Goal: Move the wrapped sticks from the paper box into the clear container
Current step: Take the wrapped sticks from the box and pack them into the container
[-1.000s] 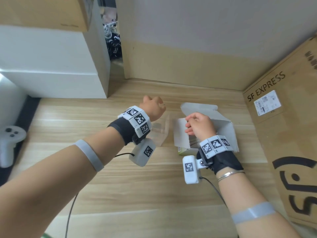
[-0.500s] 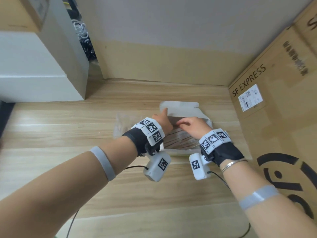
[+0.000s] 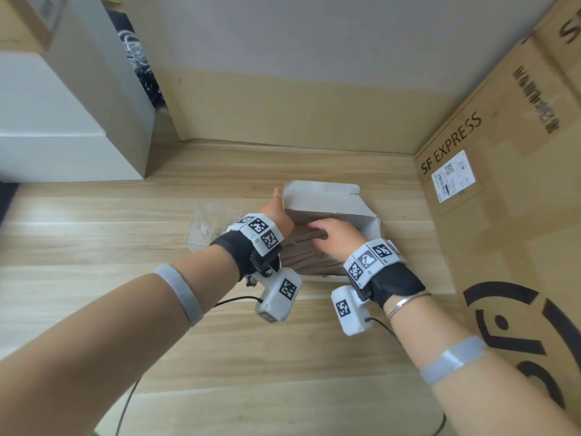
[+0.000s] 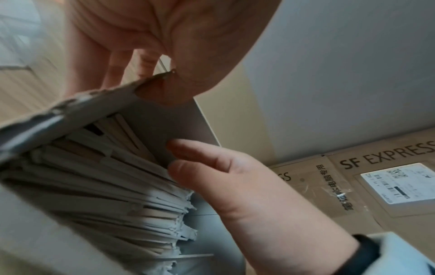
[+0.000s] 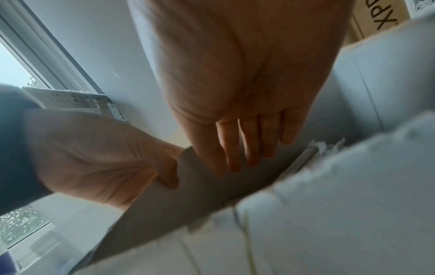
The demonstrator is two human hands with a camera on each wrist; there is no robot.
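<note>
The paper box (image 3: 320, 198) lies open on the wooden table, its flap raised at the far side. Inside it lie several paper-wrapped sticks (image 3: 309, 256), seen close in the left wrist view (image 4: 105, 176). My left hand (image 3: 278, 212) pinches the box's left wall at its top corner, thumb inside and fingers (image 4: 115, 63) outside. My right hand (image 3: 330, 231) reaches into the box with fingers straight and together (image 5: 249, 148), their tips on the sticks near the flap. The clear container (image 3: 206, 225) stands just left of the box, partly hidden by my left wrist.
A large SF EXPRESS cardboard box (image 3: 471, 171) walls off the right side. A white block (image 3: 63, 127) stands at the back left, and a wall panel (image 3: 283, 105) closes the far edge. Bare wooden tabletop (image 3: 283, 357) lies in front.
My left hand moved right from the clear container to the box's left wall and took hold of it. My right hand went from the box's front edge in onto the sticks.
</note>
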